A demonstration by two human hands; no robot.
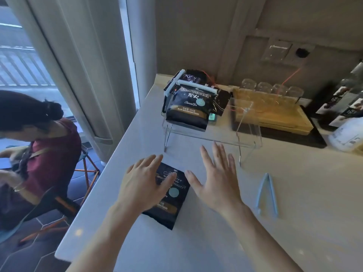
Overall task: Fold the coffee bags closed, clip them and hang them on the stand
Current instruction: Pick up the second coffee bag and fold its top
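Lying between both spread, empty hands, a coffee bag (169, 195) faces the stand (212, 138); a clip (267, 193) lies right.

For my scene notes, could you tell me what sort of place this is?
Probably a hotel room or apartment drinks counter: a row of glasses behind a wooden tray, wall sockets above, curtains beside a balcony window.

Bare forearms, no sleeves; left hand (144, 185), right hand (217, 179).
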